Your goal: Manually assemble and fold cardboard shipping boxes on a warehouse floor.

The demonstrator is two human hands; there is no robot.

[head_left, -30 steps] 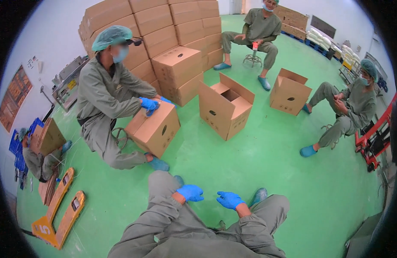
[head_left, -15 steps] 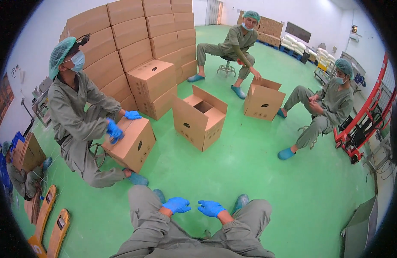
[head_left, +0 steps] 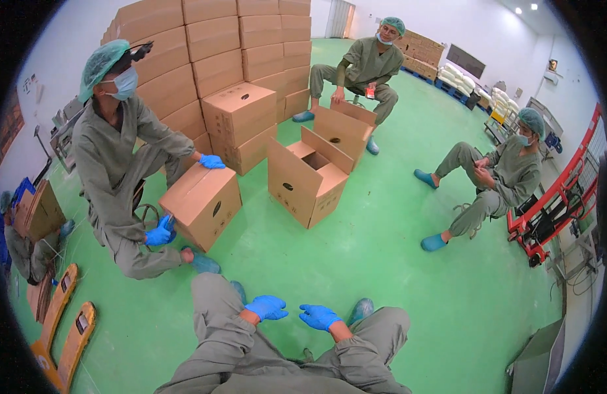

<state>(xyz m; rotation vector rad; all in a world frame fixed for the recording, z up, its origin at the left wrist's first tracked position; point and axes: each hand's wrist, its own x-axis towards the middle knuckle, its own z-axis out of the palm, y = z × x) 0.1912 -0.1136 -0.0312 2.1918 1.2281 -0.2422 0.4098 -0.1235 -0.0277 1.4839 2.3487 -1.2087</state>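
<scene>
In a blue glove, my left hand reaches inward past my left knee, holding nothing, its fingers stretched out. My right hand, gloved alike, faces it from beside my right knee, also bare of any object and with fingers extended. A gap of green floor separates the two. Ahead of them stands a brown cardboard carton with its top flaps raised. To its left, a co-worker in blue gloves has both hands at a closed carton. Behind the raised flaps, another seated person's hand touches a third carton.
A tall wall of stacked cartons rises at the back left. At right sits a person on a stool, near a red pallet jack. Yellow forks lie at the lower left. Blue shoe covers of the left co-worker are close to my feet.
The third carton has shifted left, behind the flapped one, with the far person's hand on it. The left co-worker's nearer hand went from the closed carton's top to its side. My hands stay similarly placed.
</scene>
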